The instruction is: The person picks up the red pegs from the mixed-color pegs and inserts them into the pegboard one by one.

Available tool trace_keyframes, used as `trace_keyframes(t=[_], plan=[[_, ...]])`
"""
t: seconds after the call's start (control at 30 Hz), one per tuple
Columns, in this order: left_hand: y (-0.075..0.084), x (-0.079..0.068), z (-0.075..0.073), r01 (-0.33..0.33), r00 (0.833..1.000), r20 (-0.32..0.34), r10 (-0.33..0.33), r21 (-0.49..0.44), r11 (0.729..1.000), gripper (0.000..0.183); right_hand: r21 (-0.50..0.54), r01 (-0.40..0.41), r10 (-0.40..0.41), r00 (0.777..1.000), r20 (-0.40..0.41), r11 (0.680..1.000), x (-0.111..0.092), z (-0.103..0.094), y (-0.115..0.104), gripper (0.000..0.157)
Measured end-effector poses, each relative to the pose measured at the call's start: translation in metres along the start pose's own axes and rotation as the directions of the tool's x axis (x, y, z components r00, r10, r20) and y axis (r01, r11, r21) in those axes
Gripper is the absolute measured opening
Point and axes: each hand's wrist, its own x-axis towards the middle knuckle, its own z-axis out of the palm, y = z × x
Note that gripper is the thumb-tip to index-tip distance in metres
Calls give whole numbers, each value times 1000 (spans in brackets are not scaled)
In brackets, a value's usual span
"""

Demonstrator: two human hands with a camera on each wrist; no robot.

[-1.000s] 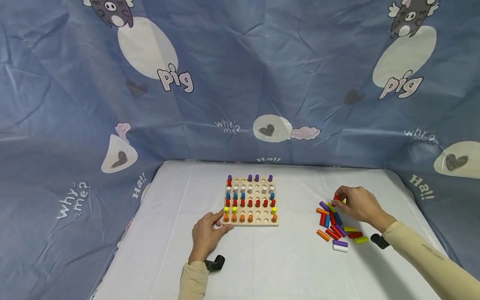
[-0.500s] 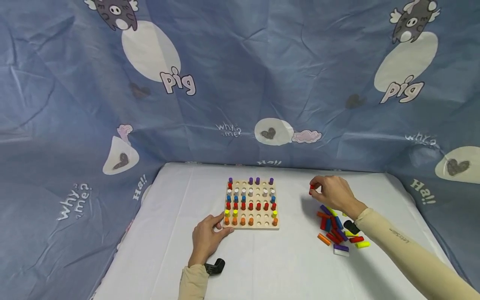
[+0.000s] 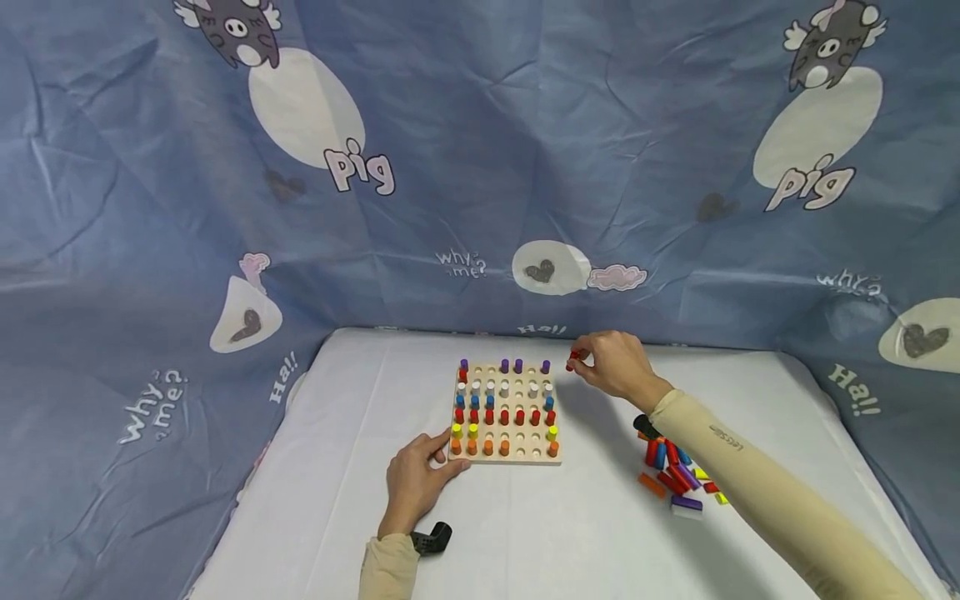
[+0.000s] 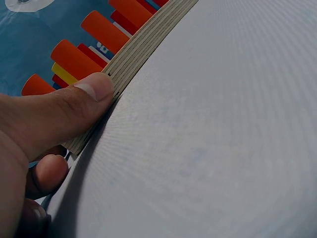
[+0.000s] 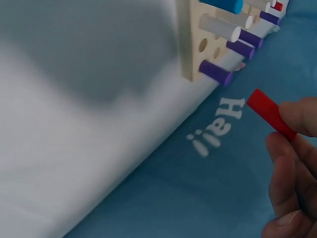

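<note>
A wooden peg board (image 3: pixel 517 460) lies on the white table, holding rows of upright pegs in purple, white, blue, red, yellow and orange, with bare holes among them. My left hand (image 3: pixel 417 481) grips its near left corner, the thumb (image 4: pixel 96 87) against the front edge beside the orange pegs (image 4: pixel 77 57). Past the board's far right corner, my right hand (image 3: pixel 617 363) pinches a red peg (image 5: pixel 267 111) between thumb and fingers, above the table. In the right wrist view that peg is tilted and apart from the board; a purple peg (image 5: pixel 216 73) stands nearest to it.
To the right of the board lies a loose pile of pegs (image 3: pixel 672 479) in several colours, partly covered by my right forearm (image 3: pixel 750 467). A blue printed cloth (image 3: pixel 450 167) rises behind the table's far edge.
My right hand has carried the red peg leftward from the pile to beside the board's far right corner. My left hand has kept its hold on the board.
</note>
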Motion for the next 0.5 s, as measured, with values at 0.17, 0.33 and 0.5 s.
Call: trace_keyframes(t=[0.17, 0.33, 0.5], plan=[[-1, 0, 0, 10, 1000, 2, -10, -5, 1000, 65, 20, 44, -44, 999, 0, 999, 19, 9, -16, 10], [-1, 0, -1, 9, 1000, 2, -9, -5, 1000, 66, 52, 105, -105, 994, 13, 993, 34, 21, -33, 7], [0, 0, 0, -11, 1000, -2, 11, 8, 1000, 65, 51, 167, -168, 986, 20, 985, 45, 31, -53, 9]])
